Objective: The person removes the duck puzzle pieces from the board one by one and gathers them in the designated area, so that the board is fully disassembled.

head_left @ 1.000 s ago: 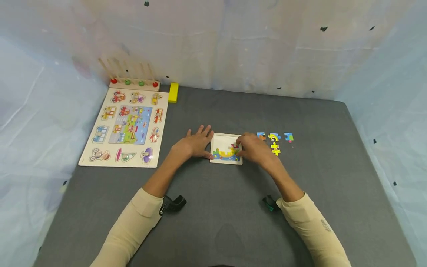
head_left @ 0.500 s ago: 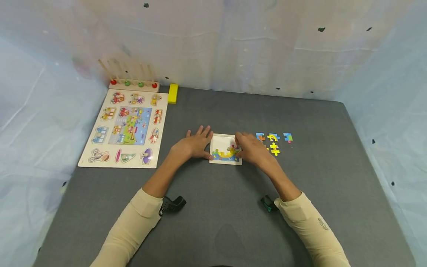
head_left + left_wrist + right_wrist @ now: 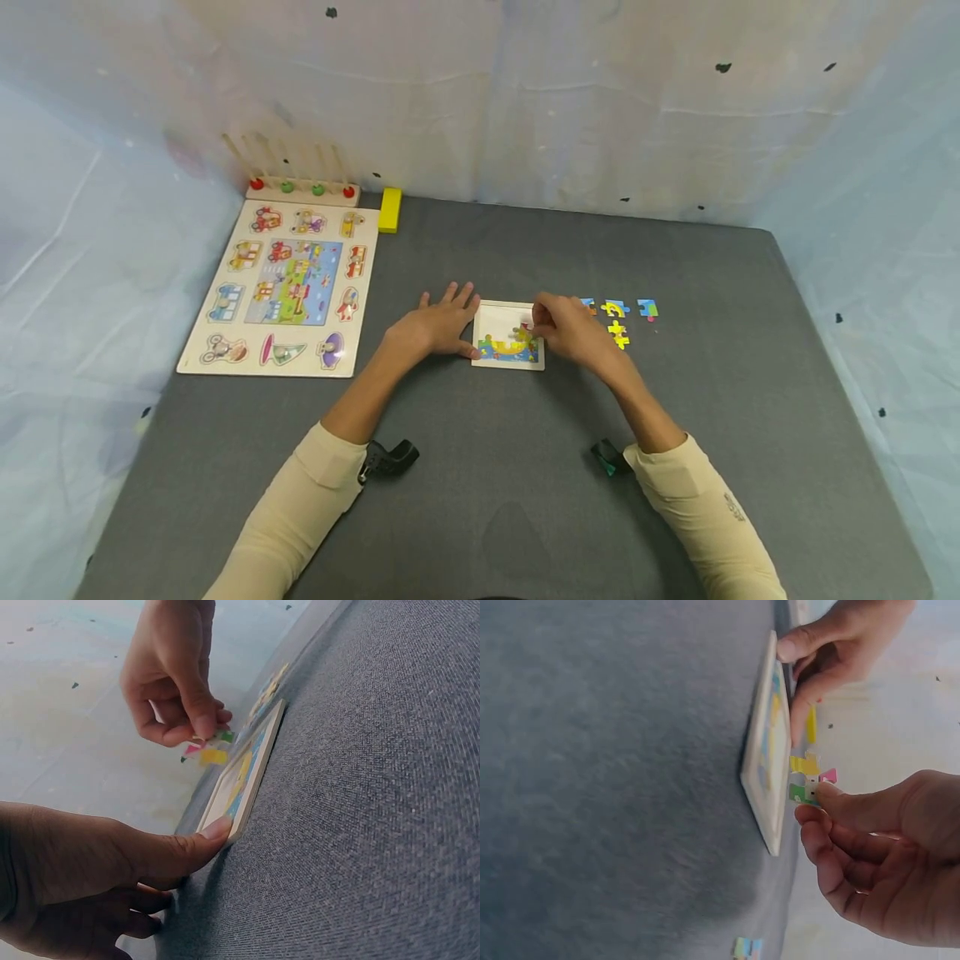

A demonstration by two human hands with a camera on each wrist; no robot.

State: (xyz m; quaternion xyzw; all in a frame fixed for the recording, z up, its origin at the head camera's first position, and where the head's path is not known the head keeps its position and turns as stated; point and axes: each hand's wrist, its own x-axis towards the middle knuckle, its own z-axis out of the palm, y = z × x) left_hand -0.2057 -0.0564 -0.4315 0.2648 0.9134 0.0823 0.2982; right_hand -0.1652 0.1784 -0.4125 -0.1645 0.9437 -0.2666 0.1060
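Note:
A small wooden puzzle tray (image 3: 508,367) lies on the grey table, its near part filled with blue and yellow pieces. The left hand (image 3: 435,325) rests beside it with fingers spread, the thumb on the tray's left corner. Between thumb and forefinger the right hand (image 3: 889,847) pinches a jigsaw piece (image 3: 805,765) coloured yellow, green and pink. Both wrist views show this piece raised above the tray. In the head view the fingers partly cover the tray's right side.
Several loose pieces, one yellow (image 3: 618,335), lie right of the tray. On the left are a large picture board (image 3: 187,358), a pegged wooden stand (image 3: 300,193) with red and green beads, and a yellow block (image 3: 390,210). Cloth walls surround the table.
The right hand's fingers have shifted slightly over the tray's right side, and the piece they pinch shows higher and further left. The left hand has stayed in place.

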